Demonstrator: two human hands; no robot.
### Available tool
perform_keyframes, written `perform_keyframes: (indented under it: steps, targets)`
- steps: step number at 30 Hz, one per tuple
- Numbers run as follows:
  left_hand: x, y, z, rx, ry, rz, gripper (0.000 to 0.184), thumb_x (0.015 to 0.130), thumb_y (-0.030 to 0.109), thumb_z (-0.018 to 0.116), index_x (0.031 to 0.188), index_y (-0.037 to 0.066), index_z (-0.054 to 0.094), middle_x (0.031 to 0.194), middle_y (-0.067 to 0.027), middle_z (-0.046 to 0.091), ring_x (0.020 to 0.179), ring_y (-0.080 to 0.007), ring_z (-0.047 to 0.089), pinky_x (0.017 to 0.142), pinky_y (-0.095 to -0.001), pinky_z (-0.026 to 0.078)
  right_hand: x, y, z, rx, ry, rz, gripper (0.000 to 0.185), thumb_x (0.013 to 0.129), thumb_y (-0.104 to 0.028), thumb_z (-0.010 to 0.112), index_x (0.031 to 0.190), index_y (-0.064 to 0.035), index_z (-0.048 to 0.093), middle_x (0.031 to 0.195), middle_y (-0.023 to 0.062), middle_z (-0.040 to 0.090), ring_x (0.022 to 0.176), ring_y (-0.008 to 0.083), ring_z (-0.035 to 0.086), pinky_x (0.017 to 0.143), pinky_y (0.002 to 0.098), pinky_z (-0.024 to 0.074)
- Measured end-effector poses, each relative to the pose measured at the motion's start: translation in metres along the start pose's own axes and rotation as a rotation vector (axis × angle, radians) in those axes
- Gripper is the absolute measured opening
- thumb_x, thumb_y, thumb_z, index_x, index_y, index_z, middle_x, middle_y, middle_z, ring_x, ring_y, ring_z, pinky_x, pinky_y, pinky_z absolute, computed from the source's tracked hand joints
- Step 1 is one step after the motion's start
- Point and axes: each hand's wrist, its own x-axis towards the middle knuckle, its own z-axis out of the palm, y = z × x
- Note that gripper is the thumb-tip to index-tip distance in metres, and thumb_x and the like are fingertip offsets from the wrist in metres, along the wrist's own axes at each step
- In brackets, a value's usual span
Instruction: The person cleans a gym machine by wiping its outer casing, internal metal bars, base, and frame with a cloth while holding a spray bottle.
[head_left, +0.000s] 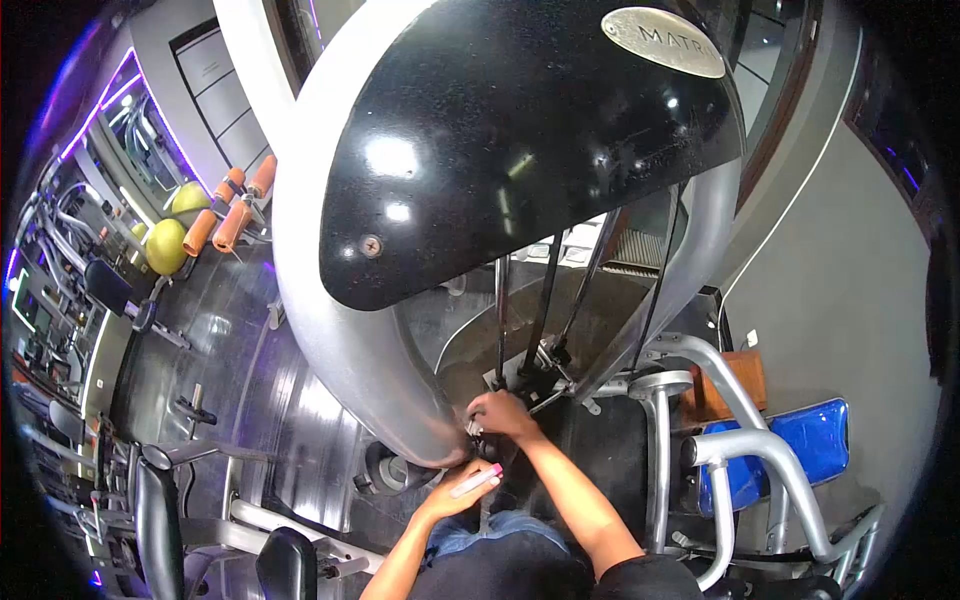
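Observation:
My left hand (pixel 450 497) is closed around a slim whitish object (pixel 474 484) with a bright pink end, close to my lap. Its exact kind is too small to make out. My right hand (pixel 505 416) reaches to the lower end of the machine's thick silver frame tube (pixel 395 375), its fingers curled at a small light metallic-looking part (pixel 473 427). Whether that part is held or fixed to the machine, I cannot tell. Above both hands hangs the machine's glossy black cover (pixel 500 150) with an oval badge (pixel 665 42). Dark rods (pixel 538 310) run down behind my right hand.
At right stand silver tubular handles (pixel 775 465), a blue pad (pixel 800 450) and an orange-brown pad (pixel 735 385). On the left are orange foam rollers (pixel 215 225), a yellow-green ball (pixel 166 247) and other gym machines. A black padded seat (pixel 287 565) sits low at left.

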Motion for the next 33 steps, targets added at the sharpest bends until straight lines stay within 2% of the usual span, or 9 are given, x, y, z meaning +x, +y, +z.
perform_keyframes:
  steps: [4, 10, 14, 16, 20, 22, 25, 30, 33]
  targets:
    - [0.002, -0.003, -0.001, 0.004, -0.031, 0.097, 0.031, 0.098, 0.033, 0.064, 0.112, 0.006, 0.062, 0.101, -0.0071, 0.064, 0.095, -0.0171, 0.061, 0.086, -0.0314, 0.049, 0.031, 0.026, -0.017, -0.185, 0.088, 0.153, 0.022, 0.079, -0.028, 0.07, 0.099, -0.0205, 0.077, 0.098, 0.0148, 0.073, 0.099, 0.0332, 0.07, 0.085, 0.0453, 0.0561]
    - [0.002, 0.002, -0.004, 0.012, -0.074, 0.027, 0.032, 0.098, 0.034, 0.064, 0.114, 0.006, 0.061, 0.102, -0.0068, 0.064, 0.096, -0.0168, 0.061, 0.086, -0.0316, 0.048, 0.066, 0.018, 0.004, -0.447, -0.227, 0.258, 0.042, 0.07, -0.027, 0.072, 0.106, -0.0062, 0.075, 0.116, 0.0185, 0.07, 0.108, 0.0333, 0.068, 0.092, 0.0433, 0.0541]
    - [0.001, 0.008, -0.006, 0.05, -0.084, 0.0, 0.033, 0.098, 0.035, 0.063, 0.115, 0.006, 0.06, 0.103, -0.0067, 0.063, 0.097, -0.0171, 0.06, 0.087, -0.0318, 0.048, 0.078, 0.023, 0.005, -0.45, -0.282, 0.151, 0.028, 0.073, -0.024, 0.068, 0.097, -0.0214, 0.08, 0.105, 0.0161, 0.074, 0.101, 0.0348, 0.07, 0.089, 0.0452, 0.0545]
    - [0.0, 0.008, -0.005, 0.048, -0.078, 0.009, 0.034, 0.098, 0.035, 0.063, 0.115, 0.006, 0.06, 0.103, -0.0067, 0.063, 0.097, -0.0172, 0.06, 0.087, -0.0316, 0.048, 0.085, 0.028, -0.009, 0.021, -0.552, -0.044, 0.029, 0.072, -0.022, 0.066, 0.098, -0.0222, 0.08, 0.105, 0.0154, 0.074, 0.1, 0.0351, 0.07, 0.09, 0.0442, 0.0544]
    - [0.001, 0.009, -0.006, 0.064, -0.078, 0.007, 0.034, 0.098, 0.036, 0.063, 0.115, 0.006, 0.06, 0.102, -0.0061, 0.062, 0.097, -0.0165, 0.06, 0.087, -0.0308, 0.047, 0.077, 0.024, -0.018, 0.028, -0.428, 0.017, 0.029, 0.072, -0.021, 0.067, 0.097, -0.0221, 0.08, 0.103, 0.0152, 0.074, 0.099, 0.0352, 0.07, 0.09, 0.0435, 0.0548]
    - [0.001, 0.016, -0.007, 0.065, -0.078, 0.008, 0.034, 0.098, 0.036, 0.063, 0.115, 0.006, 0.06, 0.101, -0.0055, 0.062, 0.097, -0.0158, 0.059, 0.087, -0.0305, 0.047, 0.071, 0.029, -0.01, -0.355, -0.099, 0.173, 0.027, 0.072, -0.021, 0.068, 0.095, -0.0226, 0.08, 0.102, 0.0157, 0.074, 0.099, 0.0349, 0.071, 0.089, 0.0435, 0.0555]
    - [0.0, 0.02, -0.008, 0.054, -0.095, -0.021, 0.033, 0.098, 0.036, 0.063, 0.114, 0.006, 0.06, 0.1, -0.0043, 0.062, 0.097, -0.0145, 0.059, 0.086, -0.0299, 0.047, 0.08, 0.064, 0.042, -0.435, -0.084, 0.245, 0.027, 0.071, -0.02, 0.069, 0.095, -0.0252, 0.08, 0.101, 0.0164, 0.074, 0.098, 0.0349, 0.07, 0.088, 0.044, 0.0555]
    - [0.002, 0.012, -0.007, -0.002, -0.094, -0.035, 0.032, 0.099, 0.036, 0.063, 0.112, 0.007, 0.06, 0.097, -0.0031, 0.061, 0.092, -0.0129, 0.057, 0.082, -0.0296, 0.047, 0.054, 0.039, 0.012, -0.272, -0.109, 0.216, 0.028, 0.076, -0.026, 0.073, 0.1, -0.0146, 0.079, 0.099, 0.017, 0.074, 0.098, 0.0294, 0.071, 0.087, 0.042, 0.0556]
    - [0.002, 0.017, -0.006, 0.07, -0.066, -0.016, 0.033, 0.098, 0.036, 0.063, 0.112, 0.006, 0.06, 0.095, -0.0033, 0.061, 0.087, -0.0129, 0.056, 0.079, -0.0303, 0.047, 0.03, 0.046, -0.017, 0.265, -0.267, 0.003, 0.031, 0.08, -0.027, 0.074, 0.106, -0.01, 0.077, 0.1, 0.0116, 0.075, 0.096, 0.0209, 0.071, 0.088, 0.036, 0.0544]
